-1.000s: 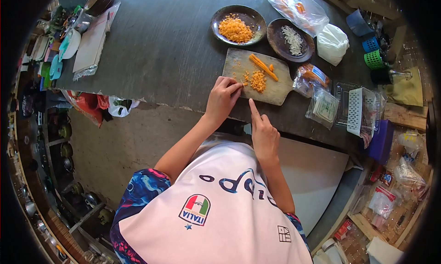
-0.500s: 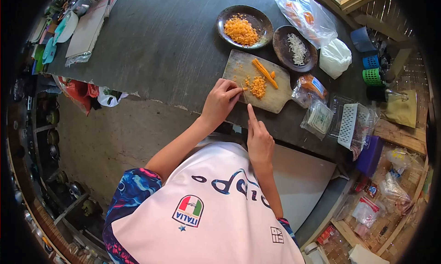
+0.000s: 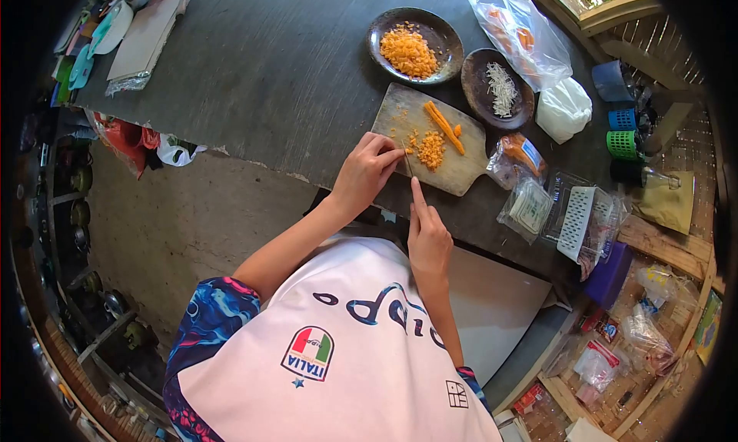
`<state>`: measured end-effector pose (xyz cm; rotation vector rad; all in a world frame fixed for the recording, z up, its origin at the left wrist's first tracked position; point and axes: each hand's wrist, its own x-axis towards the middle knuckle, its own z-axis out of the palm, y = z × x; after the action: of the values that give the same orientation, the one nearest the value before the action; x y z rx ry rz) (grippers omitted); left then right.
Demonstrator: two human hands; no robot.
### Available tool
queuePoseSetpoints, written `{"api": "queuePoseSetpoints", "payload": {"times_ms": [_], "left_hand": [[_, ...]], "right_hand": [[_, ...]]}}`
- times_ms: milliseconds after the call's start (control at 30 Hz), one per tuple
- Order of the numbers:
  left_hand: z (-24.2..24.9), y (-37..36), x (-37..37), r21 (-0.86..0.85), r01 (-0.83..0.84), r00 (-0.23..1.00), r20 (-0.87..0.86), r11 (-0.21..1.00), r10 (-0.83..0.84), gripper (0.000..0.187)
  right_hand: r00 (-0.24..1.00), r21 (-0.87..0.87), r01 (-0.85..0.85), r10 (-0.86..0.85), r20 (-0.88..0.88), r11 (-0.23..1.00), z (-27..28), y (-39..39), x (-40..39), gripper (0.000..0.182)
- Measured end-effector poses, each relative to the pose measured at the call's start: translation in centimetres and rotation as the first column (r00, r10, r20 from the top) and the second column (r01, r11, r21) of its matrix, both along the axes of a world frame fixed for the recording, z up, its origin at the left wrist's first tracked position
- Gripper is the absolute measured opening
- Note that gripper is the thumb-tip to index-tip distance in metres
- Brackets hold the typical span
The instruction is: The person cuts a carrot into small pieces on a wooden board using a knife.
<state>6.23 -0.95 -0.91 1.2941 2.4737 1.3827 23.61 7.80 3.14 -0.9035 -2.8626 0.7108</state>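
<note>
My right hand [image 3: 428, 242] grips a knife [image 3: 409, 164], index finger stretched along the back of its thin blade; the handle is hidden in the palm. At the near left of the wooden cutting board [image 3: 461, 182], my left hand [image 3: 366, 173] is closed, fingertips pinching a piece of carrot right beside the blade. Most of that piece is covered by the fingers. Chopped carrot [image 3: 430, 151] lies heaped on the board just beyond the knife. Farther back on it rest longer carrot sticks [image 3: 443, 126] and a short stub.
Behind the board stand a dark plate [image 3: 455, 64] of diced carrot and another dark plate [image 3: 520, 122] with white shreds. Plastic bags [image 3: 565, 110], packets [image 3: 530, 205] and a white perforated rack [image 3: 576, 223] crowd the right. Flat boards [image 3: 146, 50] lie far left on the dark table [image 3: 261, 81].
The view has shifted slightly. Both hands stay at the same part of the board, with the knife still beside the left fingertips; the carrot heap looks nearly unchanged.
</note>
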Motion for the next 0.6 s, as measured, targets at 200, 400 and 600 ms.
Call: {"api": "queuePoseSetpoints", "payload": {"times_ms": [200, 400, 600], "left_hand": [[0.4, 0.0, -0.2, -0.017, 0.002, 1.000, -0.031, 1.000, -0.002, 0.020], [0.5, 0.1, -0.1, -0.021, -0.005, 1.000, -0.021, 1.000, 0.005, 0.018], [0.8, 0.3, 0.0, -0.042, -0.004, 0.999, -0.048, 0.999, 0.002, 0.017]], "right_hand": [[0.999, -0.009, -0.003, 0.003, -0.045, 1.000, -0.5, 0.7, -1.5, 0.059], [0.999, 0.042, -0.007, 0.005, 0.038, 0.999, 0.7, 0.0, 0.3, 0.065], [1.000, 0.077, -0.003, 0.005, -0.026, 0.997, -1.3, 0.2, -1.2, 0.071]]}}
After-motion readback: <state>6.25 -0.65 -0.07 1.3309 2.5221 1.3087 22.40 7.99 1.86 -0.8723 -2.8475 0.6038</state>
